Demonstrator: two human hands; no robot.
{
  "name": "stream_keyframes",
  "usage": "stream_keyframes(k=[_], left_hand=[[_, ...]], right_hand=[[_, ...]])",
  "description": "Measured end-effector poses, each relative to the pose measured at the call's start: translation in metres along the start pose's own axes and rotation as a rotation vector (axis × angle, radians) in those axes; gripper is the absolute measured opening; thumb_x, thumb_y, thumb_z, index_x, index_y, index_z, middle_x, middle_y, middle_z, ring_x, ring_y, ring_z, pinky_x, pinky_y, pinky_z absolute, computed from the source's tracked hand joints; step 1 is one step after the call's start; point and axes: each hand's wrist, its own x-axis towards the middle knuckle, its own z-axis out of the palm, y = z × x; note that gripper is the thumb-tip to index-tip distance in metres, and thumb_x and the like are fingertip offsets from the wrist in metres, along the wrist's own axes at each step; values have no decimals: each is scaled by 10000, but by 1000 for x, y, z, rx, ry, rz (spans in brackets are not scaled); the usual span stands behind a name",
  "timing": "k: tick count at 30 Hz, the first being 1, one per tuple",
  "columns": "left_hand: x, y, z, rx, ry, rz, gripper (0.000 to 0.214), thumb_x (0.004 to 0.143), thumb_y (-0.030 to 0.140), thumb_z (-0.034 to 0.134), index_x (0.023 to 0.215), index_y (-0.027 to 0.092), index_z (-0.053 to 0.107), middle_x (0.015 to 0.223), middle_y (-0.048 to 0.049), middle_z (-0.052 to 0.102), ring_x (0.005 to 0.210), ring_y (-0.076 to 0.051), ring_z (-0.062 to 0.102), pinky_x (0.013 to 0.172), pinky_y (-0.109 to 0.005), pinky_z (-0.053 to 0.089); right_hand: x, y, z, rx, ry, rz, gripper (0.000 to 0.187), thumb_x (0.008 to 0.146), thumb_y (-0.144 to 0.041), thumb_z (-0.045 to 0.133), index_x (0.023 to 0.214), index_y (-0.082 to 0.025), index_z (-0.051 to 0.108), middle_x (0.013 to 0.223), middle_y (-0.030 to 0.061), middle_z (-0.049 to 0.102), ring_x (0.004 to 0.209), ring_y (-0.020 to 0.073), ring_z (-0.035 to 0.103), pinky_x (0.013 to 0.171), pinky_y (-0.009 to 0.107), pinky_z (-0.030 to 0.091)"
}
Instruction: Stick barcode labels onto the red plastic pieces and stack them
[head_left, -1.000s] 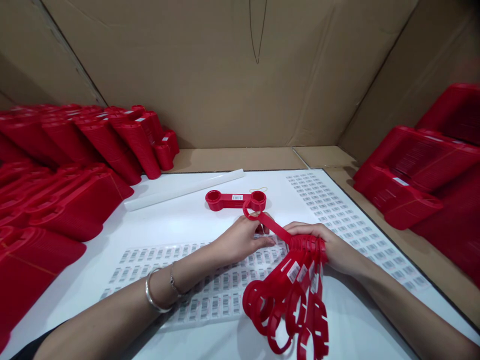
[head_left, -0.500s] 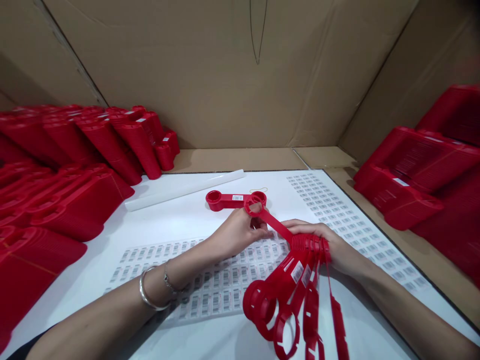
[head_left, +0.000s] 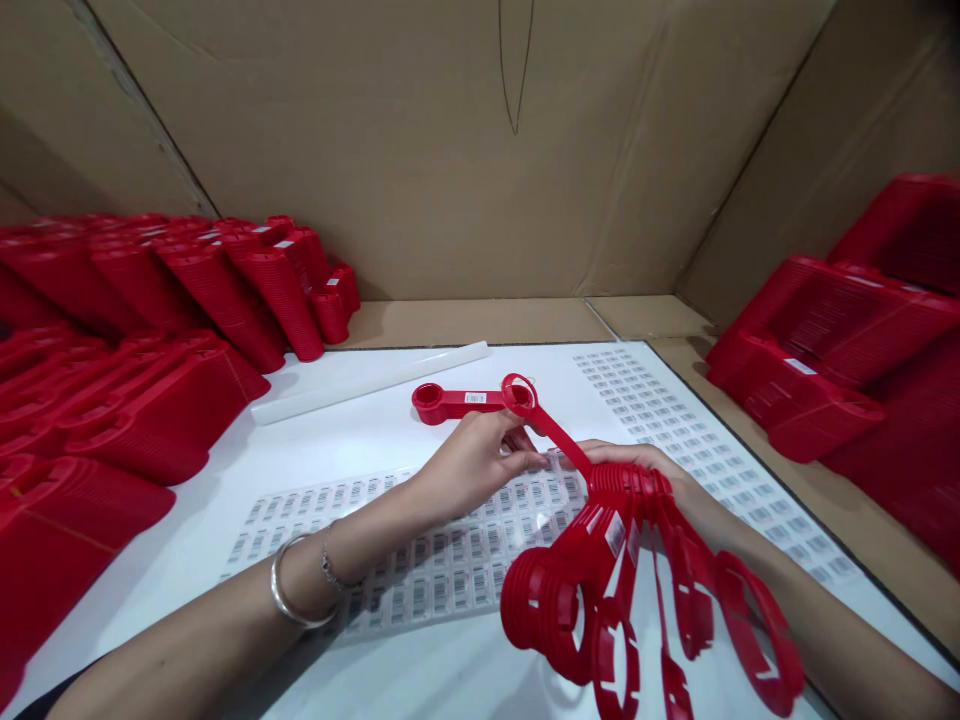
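Observation:
My right hand grips a fanned bunch of red plastic strips with a ring at each end. Several rings hang toward me, and white labels show on some strips. One strip sticks out to the upper left, its ring just above my left hand. My left thumb and fingers are pinched together at the upper edge of a barcode label sheet; whether a single label is between them is too small to tell. Behind lies a labelled stack of red strips.
Stacked red strips fill the left side and the right side. A white roll lies across the back of the white table. Another barcode sheet runs along the right. Cardboard walls enclose the back.
The outstretched strip's ring has moved up and away from my left fingers. The bunch has shifted slightly right and fanned wider, with rings now spreading over my right forearm.

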Motion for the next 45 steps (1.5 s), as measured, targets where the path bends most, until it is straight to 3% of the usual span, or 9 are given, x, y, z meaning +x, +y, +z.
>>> stream_keyframes(k=[7, 13, 18, 22, 28, 36, 41, 45], left_hand=[[-2, 0, 3, 75, 7, 101, 97, 799, 119, 571, 859, 139, 644, 878, -41, 668, 810, -151, 607, 735, -283, 466], [-3, -7, 21, 179, 143, 202, 130, 820, 187, 586, 941, 174, 634, 1010, -43, 634, 965, -190, 557, 860, -361, 438], [-4, -20, 32, 286, 254, 256, 164, 812, 104, 557, 935, 175, 638, 1035, -50, 599, 963, -193, 538, 832, -358, 450], [-5, -26, 35, 290, 233, 288, 175, 837, 111, 511, 957, 158, 629, 993, -63, 591, 873, -170, 559, 743, -308, 468], [-4, -28, 36, 263, 190, 241, 149, 823, 89, 499, 872, 148, 626, 906, -49, 610, 800, -147, 563, 696, -269, 451], [-3, -31, 35, 249, 180, 203, 87, 819, 118, 526, 795, 137, 606, 818, -27, 610, 731, -124, 558, 653, -239, 440], [-3, -33, 36, 295, 177, 274, 119, 852, 149, 485, 813, 134, 596, 872, -48, 603, 803, -146, 570, 701, -262, 465], [-4, -33, 39, 401, 168, 254, 130, 852, 143, 465, 804, 135, 586, 904, -48, 589, 790, -146, 575, 675, -261, 476]], right_hand=[[-1, 0, 5, 108, 12, 41, 248, 781, -219, 609, 1011, -241, 700, 1177, 45, 581, 888, 143, 599, 760, 215, 477], [-3, 6, 1, 203, 130, 136, 218, 696, -257, 678, 909, -259, 727, 717, 14, 660, 574, 102, 564, 542, 190, 454], [-3, 2, 5, 165, 193, 142, 204, 627, -223, 705, 829, -225, 737, 719, 29, 659, 602, 114, 566, 567, 203, 452], [-3, 2, 8, 130, 243, 191, 234, 624, -227, 682, 852, -198, 728, 697, 33, 644, 560, 110, 540, 540, 217, 438], [-2, 6, 4, 45, 196, 173, 247, 658, -215, 665, 898, -184, 715, 806, 43, 660, 627, 106, 558, 593, 211, 448], [1, 12, 3, 70, 184, 171, 266, 688, -165, 604, 937, -167, 698, 775, 26, 655, 594, 95, 561, 567, 202, 439], [-2, 8, 6, 104, 243, 205, 270, 656, -179, 653, 921, -170, 701, 769, 29, 654, 580, 86, 547, 547, 190, 428], [-3, 2, 10, 142, 262, 198, 260, 636, -186, 665, 892, -156, 707, 726, 37, 639, 565, 88, 530, 539, 193, 421]])
